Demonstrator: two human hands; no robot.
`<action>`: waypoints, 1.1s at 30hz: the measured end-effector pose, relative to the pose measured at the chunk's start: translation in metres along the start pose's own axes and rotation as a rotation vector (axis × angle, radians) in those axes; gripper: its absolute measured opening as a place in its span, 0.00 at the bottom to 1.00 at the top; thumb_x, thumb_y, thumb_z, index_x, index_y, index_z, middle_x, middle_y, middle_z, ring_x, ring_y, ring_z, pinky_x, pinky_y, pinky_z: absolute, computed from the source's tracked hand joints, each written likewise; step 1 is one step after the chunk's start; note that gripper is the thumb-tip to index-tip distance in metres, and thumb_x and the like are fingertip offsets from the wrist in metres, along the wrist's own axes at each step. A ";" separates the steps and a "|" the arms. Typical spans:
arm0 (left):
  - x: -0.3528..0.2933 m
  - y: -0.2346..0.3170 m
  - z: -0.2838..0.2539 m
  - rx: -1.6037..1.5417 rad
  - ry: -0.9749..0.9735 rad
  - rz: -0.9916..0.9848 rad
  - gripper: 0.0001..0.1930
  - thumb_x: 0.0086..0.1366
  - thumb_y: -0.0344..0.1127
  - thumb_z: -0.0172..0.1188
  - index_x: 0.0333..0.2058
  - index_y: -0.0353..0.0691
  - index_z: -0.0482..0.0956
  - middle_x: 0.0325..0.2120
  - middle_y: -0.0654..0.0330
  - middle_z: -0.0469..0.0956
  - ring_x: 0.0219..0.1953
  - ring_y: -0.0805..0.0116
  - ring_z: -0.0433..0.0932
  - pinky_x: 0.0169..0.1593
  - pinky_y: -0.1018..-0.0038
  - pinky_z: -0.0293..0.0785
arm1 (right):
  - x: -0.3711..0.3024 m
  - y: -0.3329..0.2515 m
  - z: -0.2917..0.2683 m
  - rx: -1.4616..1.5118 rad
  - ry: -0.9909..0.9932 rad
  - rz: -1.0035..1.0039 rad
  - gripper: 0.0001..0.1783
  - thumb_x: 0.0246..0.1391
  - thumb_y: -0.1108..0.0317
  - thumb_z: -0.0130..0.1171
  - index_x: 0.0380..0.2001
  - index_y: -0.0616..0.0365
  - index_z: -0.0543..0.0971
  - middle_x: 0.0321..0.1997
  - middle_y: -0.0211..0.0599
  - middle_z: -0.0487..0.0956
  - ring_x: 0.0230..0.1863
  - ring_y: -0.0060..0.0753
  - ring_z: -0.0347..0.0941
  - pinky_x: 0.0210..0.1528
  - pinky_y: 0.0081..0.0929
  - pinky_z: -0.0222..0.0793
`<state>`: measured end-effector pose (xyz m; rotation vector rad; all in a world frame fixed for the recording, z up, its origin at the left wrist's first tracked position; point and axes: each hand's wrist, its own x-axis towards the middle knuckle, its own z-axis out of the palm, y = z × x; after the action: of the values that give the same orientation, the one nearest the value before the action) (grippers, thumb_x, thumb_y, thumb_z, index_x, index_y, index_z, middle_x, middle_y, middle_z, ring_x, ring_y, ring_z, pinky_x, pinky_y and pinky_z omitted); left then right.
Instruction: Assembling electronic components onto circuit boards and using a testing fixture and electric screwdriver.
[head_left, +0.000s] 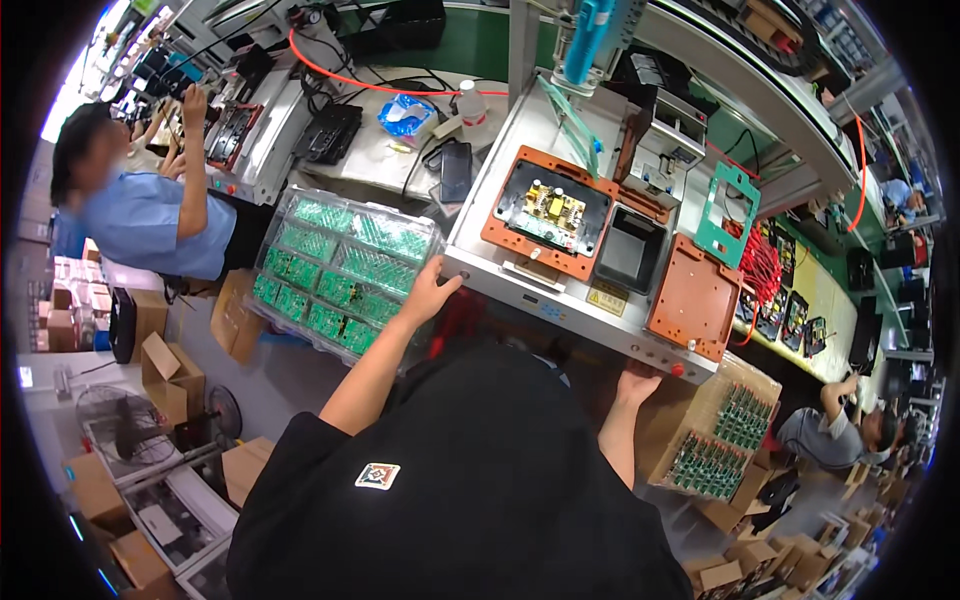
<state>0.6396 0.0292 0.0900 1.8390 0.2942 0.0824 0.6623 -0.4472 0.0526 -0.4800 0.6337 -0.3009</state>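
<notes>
My left hand (430,294) touches the left front corner of a white bench machine (480,262), beside a round button, its fingers apart. At the right end of the same front panel, my right hand (636,384) rests with fingers stretched along the lower edge, near a red button (678,370). Neither hand holds anything. On the machine, an orange fixture (498,232) carries a black housing (516,192) with a yellow-and-white circuit board (553,211) in it. Next to it sits a black bin (628,252), then a bare orange fixture (690,300).
A blue cylinder (588,40) hangs above a tilted clear plate (572,118). Trays of green boards (345,262) stand left; more boards (712,440) lie in a carton at right. Red wires (762,265) hang by a green frame (727,212). People (165,220) work on both sides.
</notes>
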 end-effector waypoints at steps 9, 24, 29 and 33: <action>0.039 0.078 -0.006 0.245 0.297 0.224 0.10 0.61 0.32 0.60 0.39 0.33 0.78 0.38 0.51 0.80 0.43 0.59 0.79 0.48 0.70 0.72 | -0.016 -0.037 -0.004 -1.404 -0.140 0.515 0.09 0.59 0.64 0.55 0.34 0.57 0.80 0.29 0.34 0.81 0.28 0.29 0.78 0.34 0.24 0.75; 0.218 0.265 0.019 0.335 -0.026 0.982 0.10 0.59 0.26 0.61 0.40 0.36 0.74 0.38 0.55 0.78 0.40 0.52 0.79 0.42 0.68 0.76 | -0.062 0.072 0.385 -1.591 -1.172 -0.952 0.12 0.58 0.74 0.53 0.45 0.62 0.71 0.34 0.62 0.76 0.39 0.66 0.73 0.39 0.47 0.68; 0.223 0.259 0.001 0.333 -0.096 0.987 0.09 0.59 0.25 0.61 0.39 0.35 0.74 0.39 0.56 0.78 0.41 0.54 0.79 0.42 0.69 0.77 | -0.065 0.080 0.390 -1.613 -1.253 -0.928 0.12 0.59 0.74 0.53 0.46 0.62 0.71 0.36 0.61 0.77 0.40 0.65 0.74 0.40 0.47 0.69; 0.225 0.266 0.000 0.323 -0.157 0.951 0.09 0.59 0.25 0.61 0.39 0.35 0.74 0.39 0.56 0.79 0.41 0.55 0.79 0.43 0.69 0.76 | -0.067 0.070 0.389 -1.677 -1.209 -0.869 0.13 0.58 0.74 0.53 0.47 0.62 0.71 0.36 0.59 0.78 0.41 0.64 0.74 0.41 0.46 0.70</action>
<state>0.8991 0.0155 0.3217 2.1450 -0.7349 0.5668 0.8639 -0.2299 0.3229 -2.3267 -0.7609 -0.1600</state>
